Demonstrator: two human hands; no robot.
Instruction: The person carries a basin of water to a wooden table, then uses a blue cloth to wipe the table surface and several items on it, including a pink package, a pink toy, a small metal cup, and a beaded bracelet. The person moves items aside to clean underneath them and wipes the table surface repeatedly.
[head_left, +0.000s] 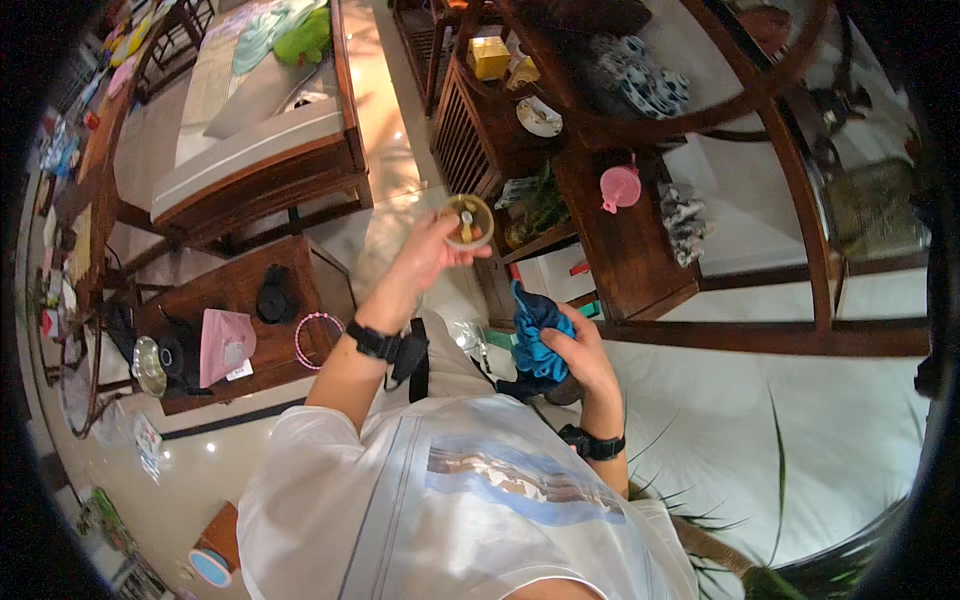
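Observation:
My left hand (431, 244) grips a small round container (480, 244) by its rim, tilted so that its inside faces me. Some small yellowish and pale pieces show in it, too blurred to name. Lower and to the right, my right hand (585, 349) holds a bunched blue cloth (538, 349) against its fingers. The darker end of the cloth points up, and its lower part hangs by my lap. Both hands are in front of my body, apart from each other.
Right of my hands stands a dark wooden cabinet (615, 247) bearing a pink lidded cup (620, 186), a white dish (538, 116) and a grey rock (682, 225). At left, a low wooden table (277, 352) carries a pink pouch (225, 346) and a beaded ring (300, 337). Spiky leaves (780, 457) reach in at lower right.

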